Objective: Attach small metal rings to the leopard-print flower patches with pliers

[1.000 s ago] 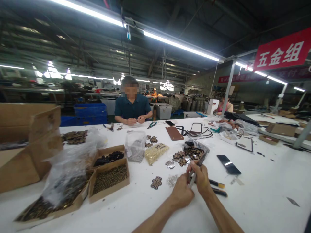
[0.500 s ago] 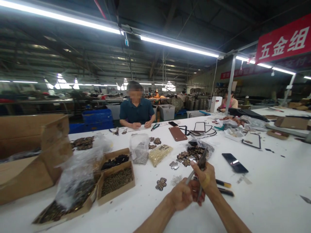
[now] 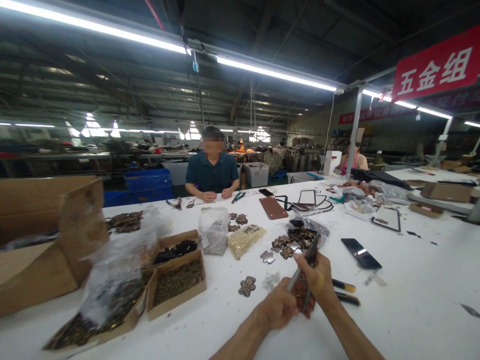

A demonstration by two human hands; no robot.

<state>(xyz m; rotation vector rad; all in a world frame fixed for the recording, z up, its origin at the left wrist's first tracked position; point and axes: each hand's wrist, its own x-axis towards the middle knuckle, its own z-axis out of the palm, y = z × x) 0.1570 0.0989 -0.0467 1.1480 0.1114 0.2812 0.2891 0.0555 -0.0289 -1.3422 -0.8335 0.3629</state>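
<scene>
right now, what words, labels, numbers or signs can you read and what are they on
"五金组": red hanging sign, upper right.
"百日" and "交付": parts of the long red banner behind it; the rest is blurred or hidden.
Dark marks on the yellowish bag: too blurred to read.
Marking on the white upright object: too small to read.

Pliers (image 3: pixel 312 253) sit in the left hand (image 3: pixel 277 306) and right hand (image 3: pixel 319 279) over the tabletop (image 3: pixel 420 300); a phone (image 3: pixel 266 192) lies near its far edge, a cardboard carton (image 3: pixel 82 225) toward its left.
</scene>
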